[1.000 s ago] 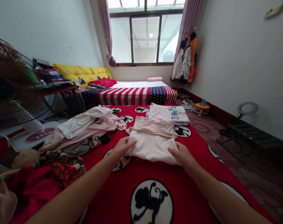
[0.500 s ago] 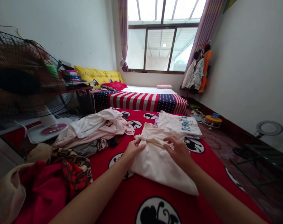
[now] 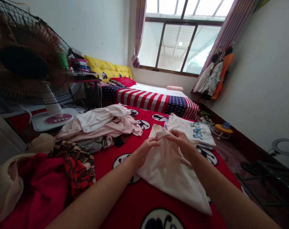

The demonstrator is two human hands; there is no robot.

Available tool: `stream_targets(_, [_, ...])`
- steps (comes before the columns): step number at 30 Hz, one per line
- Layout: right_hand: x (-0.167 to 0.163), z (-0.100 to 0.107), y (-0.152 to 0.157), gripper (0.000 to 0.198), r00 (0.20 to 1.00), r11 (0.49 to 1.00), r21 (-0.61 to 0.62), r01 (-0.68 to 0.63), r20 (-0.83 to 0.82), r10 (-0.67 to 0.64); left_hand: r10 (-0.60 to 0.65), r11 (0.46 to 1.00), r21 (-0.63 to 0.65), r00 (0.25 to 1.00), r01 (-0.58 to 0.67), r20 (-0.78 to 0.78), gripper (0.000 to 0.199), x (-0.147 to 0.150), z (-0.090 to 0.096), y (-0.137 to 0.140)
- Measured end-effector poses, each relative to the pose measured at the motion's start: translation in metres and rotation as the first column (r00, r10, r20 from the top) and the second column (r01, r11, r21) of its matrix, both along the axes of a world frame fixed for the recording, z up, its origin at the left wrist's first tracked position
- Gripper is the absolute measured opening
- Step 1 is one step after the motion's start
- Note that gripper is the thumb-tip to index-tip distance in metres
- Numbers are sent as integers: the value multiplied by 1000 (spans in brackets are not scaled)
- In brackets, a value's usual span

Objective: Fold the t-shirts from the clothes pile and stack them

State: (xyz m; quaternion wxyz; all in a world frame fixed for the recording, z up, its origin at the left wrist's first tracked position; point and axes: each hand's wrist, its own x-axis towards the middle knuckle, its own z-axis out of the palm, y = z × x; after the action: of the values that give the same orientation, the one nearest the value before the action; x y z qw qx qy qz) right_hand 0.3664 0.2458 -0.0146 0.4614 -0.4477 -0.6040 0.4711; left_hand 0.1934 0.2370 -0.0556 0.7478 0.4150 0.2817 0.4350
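Observation:
A cream-white shirt (image 3: 169,173), partly folded, lies across the red patterned bedspread (image 3: 106,194) in front of me. My left hand (image 3: 147,149) pinches its upper left edge, fingers closed on the cloth. On the upper right edge, my right hand (image 3: 181,140) is also closed on the fabric, thumb and fingers pressed together. The cloth between the hands is gathered and slightly raised. Just beyond my right hand rests a folded white T-shirt (image 3: 186,125) with blue lettering, on top of other folded cloth.
Left of the shirt is a heap of white and pink clothes (image 3: 103,122). Nearer me lie crimson and patterned garments (image 3: 44,187). A caged fan (image 3: 25,62) stands at the left. A second bed (image 3: 144,100) is under the window, and a yellow stool (image 3: 223,128) stands on the floor at right.
My hands have come closer together and drawn the shirt's upper edge into a narrower bunch. My right hand, looser before, now pinches the cloth. The view has tilted and shifted slightly.

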Motion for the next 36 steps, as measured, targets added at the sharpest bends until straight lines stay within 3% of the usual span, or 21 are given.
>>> stream_targets(4, [-2, 9, -3, 21, 977, 997, -42, -66, -205, 56, -175, 983, -55, 984, 176, 34, 45, 6, 0, 4])
stream_targets(7, [-2, 13, -5, 22, 978, 999, -10, -42, -206, 39, -140, 989, -52, 990, 140, 1, 46, 12, -14, 6])
stream_targets(11, [11, 8, 5, 29, 980, 986, 49, 159, -128, -152, -111, 991, -76, 993, 109, -29, 46, 17, -31, 2])
stream_targets(14, [26, 0, 20, 29, 931, 934, 15, 357, -90, -354, -177, 984, -40, 984, 176, -12, 49, 19, -34, -2])
stream_targets(16, [33, -3, 27, 27, 910, 911, -16, 411, -52, -411, -161, 987, 17, 987, 161, 3, 51, 20, -32, -4])
stream_targets(18, [34, 0, 27, 35, 938, 938, -36, 346, 5, -346, -135, 985, 105, 990, 138, -37, 49, 22, -29, -6])
stream_targets(21, [28, 13, 15, 50, 989, 993, -113, 47, 148, -30, -118, 933, 316, 976, 172, -182, 39, 23, -25, -8])
stream_targets(24, [22, 29, 1, 44, 920, 944, -270, -189, 289, 266, -27, 824, 534, 953, 192, -301, 30, 22, -21, -11])
stream_targets(26, [22, 36, -4, 39, 884, 917, -330, -224, 328, 334, 34, 761, 619, 942, 192, -334, 28, 20, -19, -13])
stream_targets(28, [25, 41, -6, 37, 887, 929, -310, -201, 345, 307, 31, 739, 639, 936, 214, -350, 29, 19, -19, -14])
stream_targets(30, [30, 43, -6, 37, 915, 974, -198, -114, 360, 180, -7, 758, 606, 932, 242, -363, 31, 18, -20, -15])
stream_targets(32, [35, 42, -5, 37, 940, 999, -50, 22, 342, -4, -66, 824, 508, 934, 249, -351, 35, 18, -20, -15])
stream_targets(34, [37, 37, -4, 36, 937, 986, 76, 145, 309, -162, -162, 903, 347, 950, 252, -268, 41, 16, -19, -15])
stream_targets(36, [34, 30, 0, 35, 927, 969, 145, 201, 293, -236, -257, 945, 172, 957, 277, -134, 48, 13, -17, -14])
